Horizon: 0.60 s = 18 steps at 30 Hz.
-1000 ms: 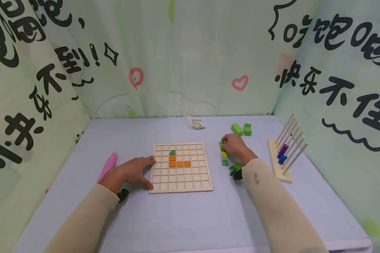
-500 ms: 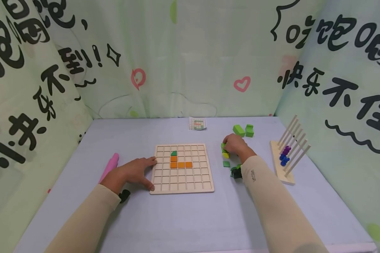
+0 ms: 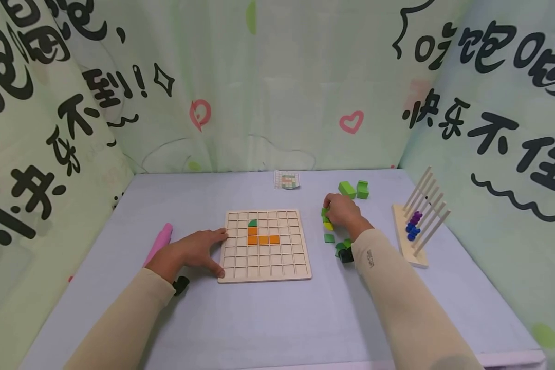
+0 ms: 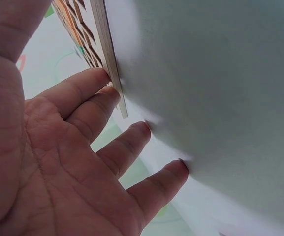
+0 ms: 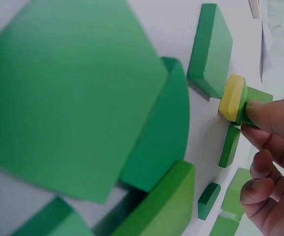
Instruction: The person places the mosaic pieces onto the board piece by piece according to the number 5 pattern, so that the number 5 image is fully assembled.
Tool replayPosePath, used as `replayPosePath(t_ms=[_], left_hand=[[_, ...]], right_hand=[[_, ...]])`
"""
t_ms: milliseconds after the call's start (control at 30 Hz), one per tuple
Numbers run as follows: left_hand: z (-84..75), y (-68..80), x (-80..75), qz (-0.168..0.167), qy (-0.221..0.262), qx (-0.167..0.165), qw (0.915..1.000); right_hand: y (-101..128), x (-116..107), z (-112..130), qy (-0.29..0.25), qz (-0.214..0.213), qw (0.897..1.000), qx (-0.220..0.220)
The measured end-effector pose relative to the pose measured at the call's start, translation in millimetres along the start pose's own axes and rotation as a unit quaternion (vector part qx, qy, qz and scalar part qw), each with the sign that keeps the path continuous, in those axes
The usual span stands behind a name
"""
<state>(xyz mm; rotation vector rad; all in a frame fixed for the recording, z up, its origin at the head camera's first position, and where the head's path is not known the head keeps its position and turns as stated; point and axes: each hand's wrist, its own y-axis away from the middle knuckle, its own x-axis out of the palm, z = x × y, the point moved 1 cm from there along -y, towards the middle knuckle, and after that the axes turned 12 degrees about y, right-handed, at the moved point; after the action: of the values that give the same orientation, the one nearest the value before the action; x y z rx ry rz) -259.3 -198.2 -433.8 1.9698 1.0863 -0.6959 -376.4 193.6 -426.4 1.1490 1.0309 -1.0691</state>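
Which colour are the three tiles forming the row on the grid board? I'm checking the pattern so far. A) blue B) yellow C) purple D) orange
D: the head view shows three orange tiles in a row on the wooden grid board, with a fourth orange tile and a green piece above the left end.

Head view high, facing down-forward; wrist views close; share board (image 3: 263, 244) edge, blocks (image 5: 151, 147).

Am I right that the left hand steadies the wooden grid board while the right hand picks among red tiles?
Not quite: the tiles under the right hand are green, as the right wrist view shows. The left hand does steady the wooden grid board.
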Motion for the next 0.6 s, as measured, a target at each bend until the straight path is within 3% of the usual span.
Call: replayPosePath(t_ms=[400, 600], left_hand=[[-2.2, 1.6, -0.6, -0.003, 0.003, 0.004, 1.0], [-0.5, 0.7, 0.5, -0.006, 0.008, 0.001, 0.9999]], right_hand=[[2, -1, 25, -0.053, -0.014, 0.998, -0.029], [4, 4, 45, -0.084, -0.025, 0.994, -0.071]])
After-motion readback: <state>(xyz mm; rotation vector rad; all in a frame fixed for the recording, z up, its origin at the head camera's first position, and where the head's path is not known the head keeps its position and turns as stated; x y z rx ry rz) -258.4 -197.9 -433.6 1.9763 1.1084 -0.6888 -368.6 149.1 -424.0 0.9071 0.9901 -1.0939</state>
